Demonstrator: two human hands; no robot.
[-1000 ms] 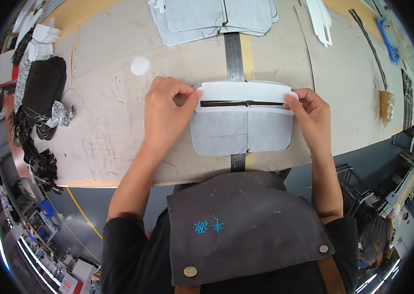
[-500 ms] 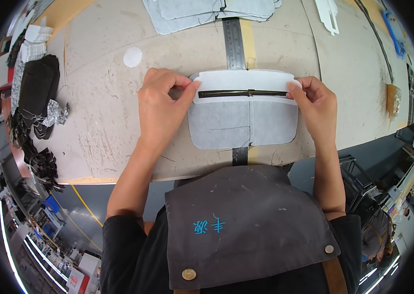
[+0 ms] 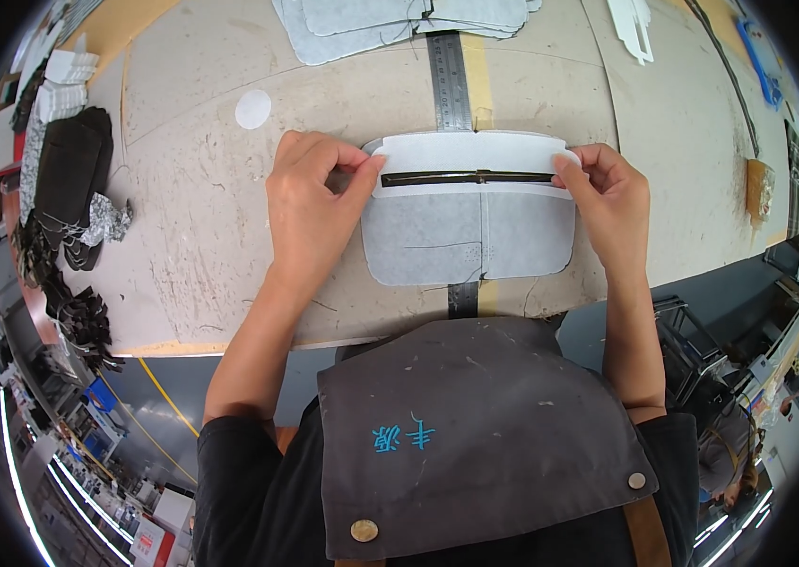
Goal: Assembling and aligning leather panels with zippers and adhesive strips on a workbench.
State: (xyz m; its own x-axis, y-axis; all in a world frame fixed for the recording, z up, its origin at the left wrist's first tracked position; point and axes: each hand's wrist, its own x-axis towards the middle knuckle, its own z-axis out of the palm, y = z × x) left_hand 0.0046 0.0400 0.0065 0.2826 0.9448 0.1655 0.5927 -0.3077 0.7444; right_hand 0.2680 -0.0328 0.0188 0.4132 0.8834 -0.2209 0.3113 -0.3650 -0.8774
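A pale grey fabric panel (image 3: 428,236) with rounded corners and a seam down its middle lies flat before me, over a metal ruler (image 3: 451,80). Across its upper half rests a white strip (image 3: 475,151) with a long narrow slot, and dark material (image 3: 437,178) shows through the slot. My left hand (image 3: 316,194) pinches the strip's left end between thumb and fingers. At the right end my right hand (image 3: 609,198) grips the same strip, thumb on top and fingers curled beneath the edge.
Several similar grey panels (image 3: 399,28) are stacked at the far edge. A white disc (image 3: 253,110) lies left of the ruler. Dark pieces (image 3: 73,170) and black strips (image 3: 83,326) crowd the left side. To the right are a white slotted template (image 3: 631,33) and a yellowish block (image 3: 759,191).
Both hands keep their hold at the strip's two ends. The view has shifted very slightly; strip and panel stay in practically the same place.
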